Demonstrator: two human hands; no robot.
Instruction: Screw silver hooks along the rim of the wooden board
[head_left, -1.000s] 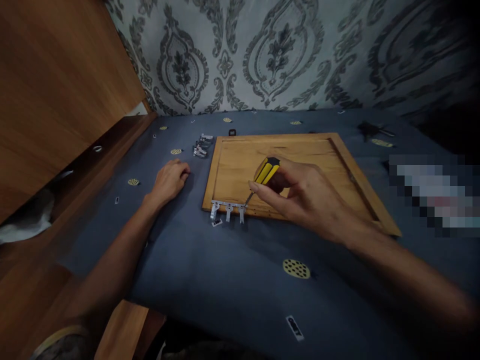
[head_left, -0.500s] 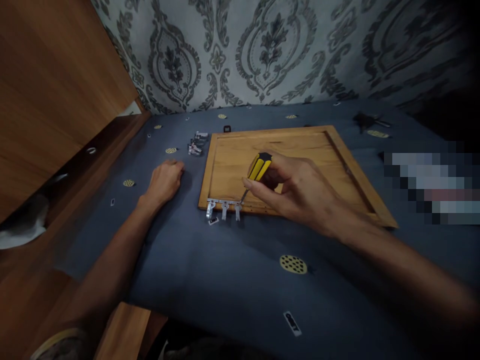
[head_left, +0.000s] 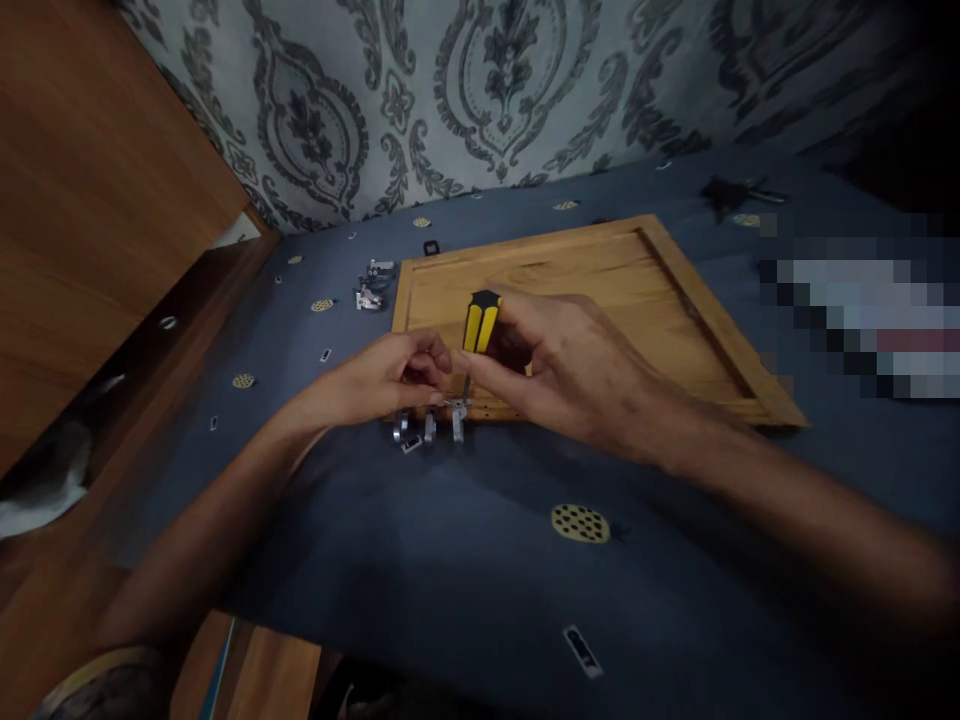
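Note:
My right hand [head_left: 574, 370] grips the yellow and black handle of a screwdriver [head_left: 481, 328], held nearly upright. Its thin shaft points down at the rightmost of three silver hooks [head_left: 459, 424] on a metal strip at the near left edge of a framed wooden panel [head_left: 540, 270]. From the left, my left hand [head_left: 379, 378] reaches over the panel's corner. Its fingers are curled, with the thumb by the strip, close to the screwdriver's tip. Whatever lies between those fingertips is too small to make out. The left hand partly covers the strip.
Small metal fittings [head_left: 370, 290] lie left of the panel, with a small black buckle-like piece [head_left: 430, 247] behind it. A dark tool [head_left: 731, 195] rests at the back right. Blue patterned cloth [head_left: 450, 560] covers the surface. A wooden cabinet side [head_left: 97, 180] rises at left.
My left hand has moved right from the cloth to the metal strip. The screwdriver in my right hand is now more upright. The view has shifted slightly.

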